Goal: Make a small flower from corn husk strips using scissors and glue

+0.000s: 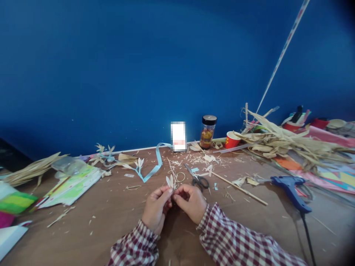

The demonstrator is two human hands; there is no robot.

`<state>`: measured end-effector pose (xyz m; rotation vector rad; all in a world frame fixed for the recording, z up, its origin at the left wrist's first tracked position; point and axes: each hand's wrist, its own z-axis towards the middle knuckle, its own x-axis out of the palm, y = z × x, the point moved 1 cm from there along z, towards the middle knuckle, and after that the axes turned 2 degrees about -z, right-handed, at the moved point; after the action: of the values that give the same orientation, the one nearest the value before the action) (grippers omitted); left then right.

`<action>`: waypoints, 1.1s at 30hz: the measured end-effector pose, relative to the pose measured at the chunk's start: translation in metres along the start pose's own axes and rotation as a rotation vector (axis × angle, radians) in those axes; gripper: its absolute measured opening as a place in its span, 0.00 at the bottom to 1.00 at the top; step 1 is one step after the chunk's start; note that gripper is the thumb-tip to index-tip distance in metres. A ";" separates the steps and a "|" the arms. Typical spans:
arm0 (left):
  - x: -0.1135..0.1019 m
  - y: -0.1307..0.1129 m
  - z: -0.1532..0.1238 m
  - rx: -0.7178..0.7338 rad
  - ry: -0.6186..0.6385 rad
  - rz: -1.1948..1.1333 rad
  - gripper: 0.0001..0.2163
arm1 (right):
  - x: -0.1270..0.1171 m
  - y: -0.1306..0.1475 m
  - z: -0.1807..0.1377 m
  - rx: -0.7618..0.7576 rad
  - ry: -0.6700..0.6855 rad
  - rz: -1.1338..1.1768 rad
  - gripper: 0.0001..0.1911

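At the middle of the table, my left hand (157, 207) is closed in a pinch on a small pale husk flower (170, 181), whose petals point up past the fingertips. Close against it, my right hand (190, 202) has thumb and forefinger pressed together at the flower's base; whatever sits between them is hidden. Black-handled scissors (203, 182) lie just beyond the right hand. Thin loops of string (181, 177) rest behind the fingers. To the left is a finished-looking husk flower (139, 163) on a light blue stem, beside a curling blue ribbon (159, 157).
A blue glue gun (290, 186) lies right, its cord running forward. A thin stick (241, 189) points toward it. Behind stand a lidded jar (208, 133) and a red paper cup (232, 140). Dry corn husks (280, 142) pile at right; a painted sheet (73, 186) lies left.
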<state>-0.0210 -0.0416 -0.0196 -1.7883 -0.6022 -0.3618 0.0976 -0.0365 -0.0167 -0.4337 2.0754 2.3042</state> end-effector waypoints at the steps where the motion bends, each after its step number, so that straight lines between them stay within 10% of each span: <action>1: 0.000 0.000 0.000 -0.010 -0.002 -0.013 0.08 | 0.000 0.000 0.000 -0.008 0.004 -0.005 0.07; 17: -0.005 -0.017 0.004 -0.134 0.041 -0.290 0.04 | -0.006 -0.007 0.005 0.053 -0.087 0.171 0.14; 25: -0.008 -0.020 0.006 -0.065 -0.003 -0.249 0.03 | -0.048 0.006 0.019 -0.262 -0.250 -0.616 0.07; 33: -0.011 -0.023 0.010 -0.032 0.019 -0.235 0.03 | -0.064 -0.004 0.025 -0.157 -0.170 -0.987 0.07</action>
<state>-0.0439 -0.0300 -0.0100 -1.7467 -0.8001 -0.5508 0.1554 -0.0002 -0.0050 -0.9499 1.1615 1.7786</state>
